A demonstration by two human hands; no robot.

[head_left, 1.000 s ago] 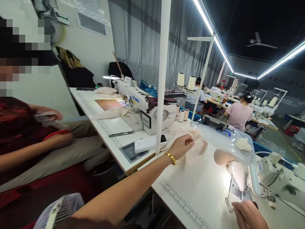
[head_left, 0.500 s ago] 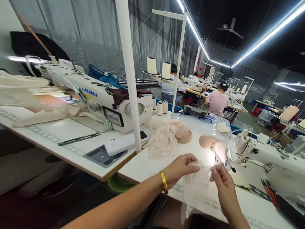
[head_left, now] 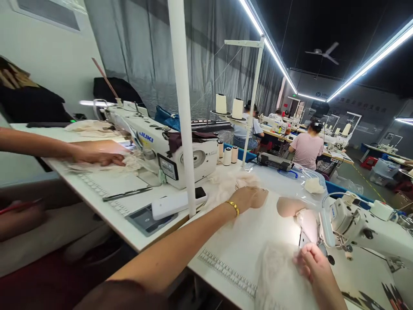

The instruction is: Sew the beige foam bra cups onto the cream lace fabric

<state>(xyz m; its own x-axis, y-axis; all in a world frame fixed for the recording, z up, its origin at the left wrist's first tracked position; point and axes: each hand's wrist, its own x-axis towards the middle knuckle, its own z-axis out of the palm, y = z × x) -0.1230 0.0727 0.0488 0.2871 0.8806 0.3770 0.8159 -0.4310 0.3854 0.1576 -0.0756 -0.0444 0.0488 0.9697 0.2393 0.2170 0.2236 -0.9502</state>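
My left hand (head_left: 245, 199), with a gold bracelet at the wrist, reaches to the pile of pale lace fabric (head_left: 222, 181) and the stack of beige oval pads (head_left: 260, 199) at the back of the table. Its fingers point away and are blurred, so their grip is hidden. A sheer cream lace piece (head_left: 275, 271) lies at the table's front. At its right edge my right hand (head_left: 312, 265) is closed, thumb against curled fingers, apparently pinching that edge; motion smears the fingertips. Just beyond, a beige pad with lace (head_left: 306, 226) lies under the lit sewing machine head (head_left: 335, 215).
On the left, a co-worker's hand (head_left: 100, 153) presses fabric at another sewing machine (head_left: 167, 146). A white pole (head_left: 182, 107) rises between the tables. Thread cones (head_left: 227, 156), a white device (head_left: 171, 204), black tweezers (head_left: 129, 193) and scissors (head_left: 363, 299) lie around.
My left hand has let go of the lace piece and moved up and away to the pile. The lace has come down onto the table beside my right hand. The view has swung left.
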